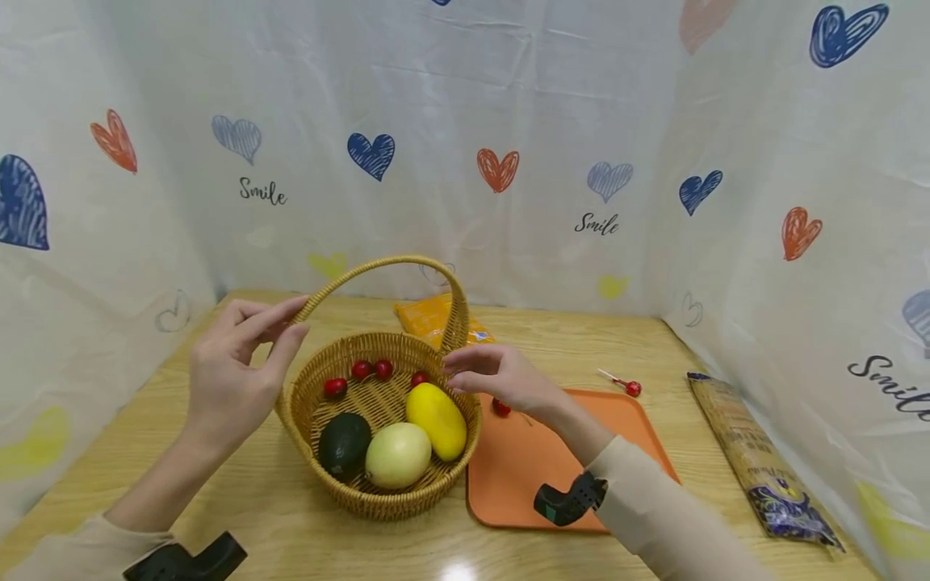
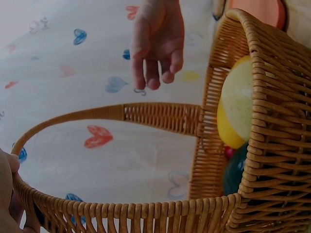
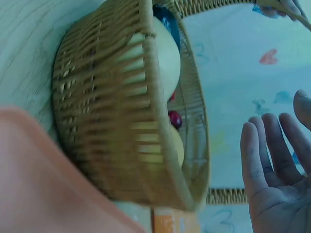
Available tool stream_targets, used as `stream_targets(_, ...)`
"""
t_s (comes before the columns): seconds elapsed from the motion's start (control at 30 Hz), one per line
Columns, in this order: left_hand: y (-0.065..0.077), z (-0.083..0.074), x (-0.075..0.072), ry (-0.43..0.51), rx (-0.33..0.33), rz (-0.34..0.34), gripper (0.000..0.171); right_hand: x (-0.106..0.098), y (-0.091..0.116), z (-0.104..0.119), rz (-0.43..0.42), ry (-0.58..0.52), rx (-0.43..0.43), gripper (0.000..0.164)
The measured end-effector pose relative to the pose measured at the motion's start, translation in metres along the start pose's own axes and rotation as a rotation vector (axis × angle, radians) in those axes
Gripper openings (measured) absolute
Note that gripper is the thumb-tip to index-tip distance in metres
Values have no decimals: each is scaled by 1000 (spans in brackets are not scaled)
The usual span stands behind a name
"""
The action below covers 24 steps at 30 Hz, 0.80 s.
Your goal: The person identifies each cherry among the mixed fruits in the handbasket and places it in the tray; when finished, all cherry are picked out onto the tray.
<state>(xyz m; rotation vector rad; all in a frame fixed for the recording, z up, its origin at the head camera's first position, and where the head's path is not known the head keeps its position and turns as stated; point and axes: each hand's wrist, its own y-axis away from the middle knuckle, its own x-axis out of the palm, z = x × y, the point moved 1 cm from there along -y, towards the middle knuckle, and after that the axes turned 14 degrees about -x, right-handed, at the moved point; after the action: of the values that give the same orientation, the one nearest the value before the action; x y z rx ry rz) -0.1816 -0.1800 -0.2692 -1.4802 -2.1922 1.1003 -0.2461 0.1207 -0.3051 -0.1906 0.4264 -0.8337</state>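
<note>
A wicker basket point(image 1: 392, 504) with a tall arched handle point(image 1: 407, 260) stands on the table. It holds a dark green avocado point(image 1: 345, 445), a pale green round fruit point(image 1: 398, 456), a yellow mango-like fruit point(image 1: 437, 421) and several small red cherries point(image 1: 362, 370). My left hand point(image 1: 236, 371) pinches the left part of the handle between thumb and fingers; the left wrist view shows these fingers point(image 2: 7, 187) at the arch. Beside the handle's right base, my right hand point(image 1: 508, 377) has relaxed fingers and an empty palm, plain in the right wrist view.
An orange tray point(image 1: 519, 476) lies right of the basket, with a red cherry point(image 1: 501, 407) near its back edge. Behind the tray is a red lollipop point(image 1: 632, 388). An orange packet point(image 1: 425, 315) lies behind the basket, and a long printed bag point(image 1: 763, 460) at far right.
</note>
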Motion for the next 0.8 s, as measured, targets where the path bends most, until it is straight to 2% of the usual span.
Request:
stream_targets(0.1,0,1,-1,-6,-5,4,34,14,-11,0,43,3,-14,37)
stream_targets(0.3,1,0,-3,-1,-9,17,33,41,-31,-5,80,-81,-34,33)
stream_targets(0.43,1,1,-4,18,-13,24,34,60,-49,-7,97,-29,-37,32)
stream_targets(0.57,1,0,-4,23,-17,28,35,73,-67,-12,83,0,-6,30)
stream_targets(0.8,0,0,-3,8,-13,30,34,83,-90,-16,38,-36,69,31)
